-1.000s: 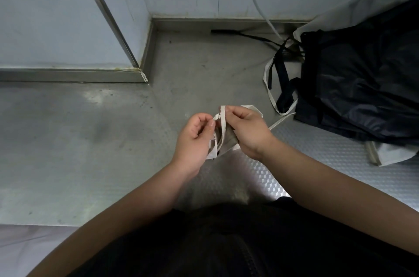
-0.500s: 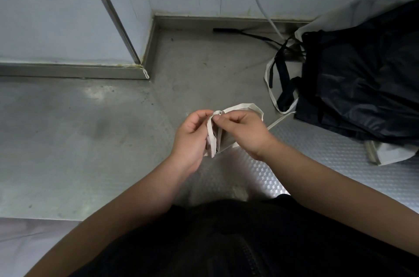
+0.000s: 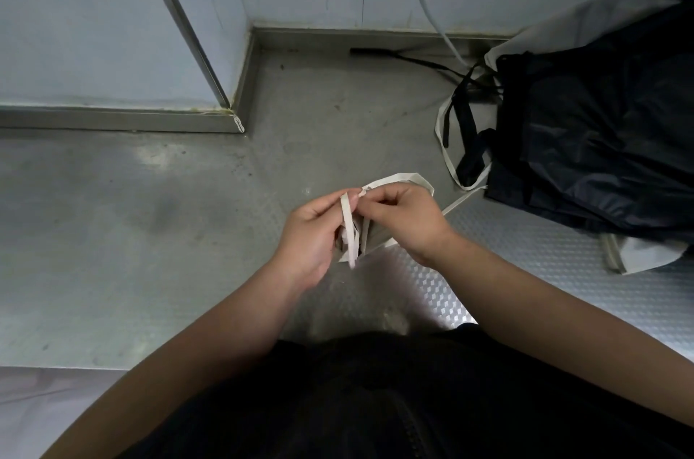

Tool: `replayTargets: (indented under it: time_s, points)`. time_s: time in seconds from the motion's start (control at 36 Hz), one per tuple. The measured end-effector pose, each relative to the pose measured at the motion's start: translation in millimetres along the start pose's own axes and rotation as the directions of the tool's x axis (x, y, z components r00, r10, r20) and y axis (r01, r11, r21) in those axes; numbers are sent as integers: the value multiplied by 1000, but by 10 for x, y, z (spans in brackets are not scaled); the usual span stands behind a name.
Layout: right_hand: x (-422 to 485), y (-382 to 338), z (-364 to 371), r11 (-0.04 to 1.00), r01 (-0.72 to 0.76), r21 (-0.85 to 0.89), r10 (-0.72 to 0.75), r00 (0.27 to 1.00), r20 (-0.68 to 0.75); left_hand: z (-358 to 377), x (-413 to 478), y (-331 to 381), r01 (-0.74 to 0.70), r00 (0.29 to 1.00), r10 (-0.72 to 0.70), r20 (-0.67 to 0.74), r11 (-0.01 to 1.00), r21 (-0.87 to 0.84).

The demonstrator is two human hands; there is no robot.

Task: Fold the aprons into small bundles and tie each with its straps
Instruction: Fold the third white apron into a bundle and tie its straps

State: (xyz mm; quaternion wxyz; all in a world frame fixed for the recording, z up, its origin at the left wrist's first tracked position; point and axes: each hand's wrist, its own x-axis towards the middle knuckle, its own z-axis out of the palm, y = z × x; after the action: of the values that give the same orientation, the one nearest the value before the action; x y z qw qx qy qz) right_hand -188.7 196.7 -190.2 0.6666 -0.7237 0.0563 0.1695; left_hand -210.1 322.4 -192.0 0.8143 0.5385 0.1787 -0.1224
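Note:
Both hands meet above the steel counter over a small folded apron bundle (image 3: 375,233), grey-white, mostly hidden between them. My left hand (image 3: 311,237) pinches a white strap (image 3: 349,229) that hangs down across its palm. My right hand (image 3: 403,220) pinches the strap's other part at its fingertips, and a loop of strap (image 3: 409,178) arcs over its knuckles. A further length of strap (image 3: 463,200) trails off to the right toward the apron pile.
A heap of dark aprons (image 3: 601,143) with black and white straps lies at the right on the steel counter (image 3: 131,233). Beneath it sits a white cloth (image 3: 646,255). Walls and a metal post (image 3: 180,19) close the back; a white cable (image 3: 424,0) hangs down.
The strap loop has been drawn further over my right hand, and both hands' fingertips have come together at the top of the bundle. The hands stay in the same spot.

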Motion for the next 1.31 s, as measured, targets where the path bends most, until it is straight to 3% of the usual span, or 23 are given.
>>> replayTargets:
  time_s: [0.08,0.19,0.31,0.39,0.5,0.75,0.97,1.11,1.17,1.31]
  points:
    - [-4,-6,-15,995,-28,99,26,999,20,5,19,24,0,1000,0,13,1000,-7]
    - [30,-12,-25,907,-132,400,149,989,-10,-3,28,23,10,1000,-9,-30,999,31]
    - [36,-55,-79,823,-203,531,149,979,143,1,33,24,11,998,-7,-67,998,65]
    - [23,-50,-112,865,-234,444,141,962,233,8,35,37,10,995,-2,-96,997,83]
    - [-34,-29,-67,983,-181,38,165,951,261,38,7,63,27,996,-23,-81,999,47]
    - [-45,20,20,963,-18,-267,3,999,-54,36,-34,81,19,1000,-20,0,999,43]
    - [-11,21,21,933,73,-351,-88,996,-27,37,-47,96,14,1000,-14,9,999,28]
    - [-36,-29,-23,978,17,-209,-27,999,-44,3,-18,71,20,999,-20,-27,999,29]
    - [-63,-61,-41,985,12,-169,-10,1000,10,-14,-10,67,21,999,-20,-30,999,42]
    - [-66,-78,-43,959,58,-279,-26,993,118,-14,5,74,34,999,-33,-20,997,63]
